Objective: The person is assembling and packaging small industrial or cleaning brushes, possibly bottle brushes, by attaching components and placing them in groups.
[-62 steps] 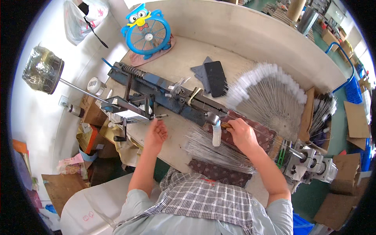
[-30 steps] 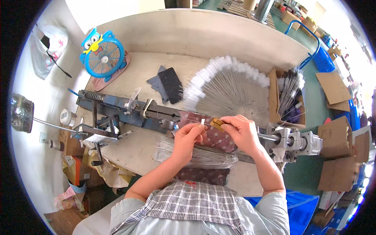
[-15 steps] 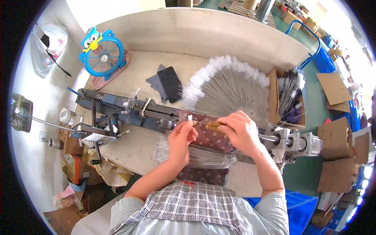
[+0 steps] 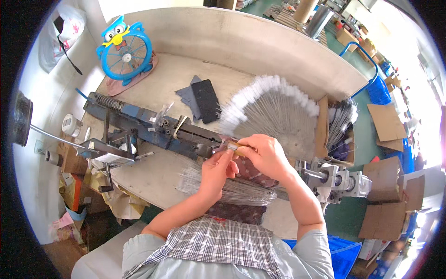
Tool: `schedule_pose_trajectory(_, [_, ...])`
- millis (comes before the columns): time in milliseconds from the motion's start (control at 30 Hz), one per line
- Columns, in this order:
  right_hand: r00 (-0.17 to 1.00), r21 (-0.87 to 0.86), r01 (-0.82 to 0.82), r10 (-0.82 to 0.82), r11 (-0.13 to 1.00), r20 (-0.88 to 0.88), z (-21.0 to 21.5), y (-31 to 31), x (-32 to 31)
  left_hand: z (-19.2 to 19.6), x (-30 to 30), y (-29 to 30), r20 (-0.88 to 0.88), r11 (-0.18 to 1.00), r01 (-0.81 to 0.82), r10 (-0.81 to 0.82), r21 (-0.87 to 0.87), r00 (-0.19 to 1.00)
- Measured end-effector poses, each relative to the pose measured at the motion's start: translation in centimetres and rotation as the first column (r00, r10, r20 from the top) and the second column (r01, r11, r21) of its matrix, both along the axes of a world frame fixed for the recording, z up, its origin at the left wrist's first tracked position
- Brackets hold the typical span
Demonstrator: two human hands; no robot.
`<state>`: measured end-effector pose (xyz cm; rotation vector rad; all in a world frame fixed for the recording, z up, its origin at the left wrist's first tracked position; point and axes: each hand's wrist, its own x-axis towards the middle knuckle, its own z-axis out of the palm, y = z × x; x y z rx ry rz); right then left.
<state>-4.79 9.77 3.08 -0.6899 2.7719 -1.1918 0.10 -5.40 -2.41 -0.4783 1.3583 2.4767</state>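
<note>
In front of the dark blue metal bench device, my two hands meet over a dark red dotted cloth. My left hand is closed in a pinch at a small white piece. Closed around a tool with a yellow-brown handle is my right hand; its fingers nearly touch the left ones. The tool's tip is hidden. A bundle of thin wires lies on the cloth just below my hands. Behind them, many thin wires with white tufted ends fan out.
A dark phone-like slab lies on grey cloth pieces at the back. A blue cartoon fan stands at the back left. To the right are a carton of tufted wires and a metal shaft assembly. A raised board borders the table.
My right hand has moved left with the yellow-brown handle, right up to my left hand. The thin shaft that showed between them is hidden now. The whole view has shifted slightly.
</note>
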Motion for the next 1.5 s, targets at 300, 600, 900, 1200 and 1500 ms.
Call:
schedule_pose_trajectory(300, [0.965,-0.014,0.097,-0.097,0.995,-0.245,-1.2,-0.4,0.7,0.0,-0.2,0.2,0.054,0.989,0.01,-0.018,0.149,0.998])
schedule_pose_trajectory(600, [0.862,0.007,0.22,-0.192,0.975,-0.469,-2.7,-2.1,1.9,0.0,0.1,1.2,-0.005,0.949,-0.143,0.151,0.282,0.989])
schedule_pose_trajectory(900, [0.828,0.004,0.17,-0.141,0.985,-0.542,-2.3,-1.6,2.6,-0.1,0.0,1.6,0.003,0.929,-0.217,0.227,0.3,0.974])
schedule_pose_trajectory(1200, [0.844,0.042,0.174,-0.127,0.984,-0.52,-2.4,0.3,3.0,-0.6,0.0,1.7,-0.076,0.951,-0.156,0.182,0.266,0.98])
schedule_pose_trajectory(1500, [0.855,-0.014,0.15,-0.137,0.989,-0.5,-2.2,-0.5,3.1,-1.3,-0.1,1.7,-0.096,0.959,-0.164,0.19,0.231,0.977])
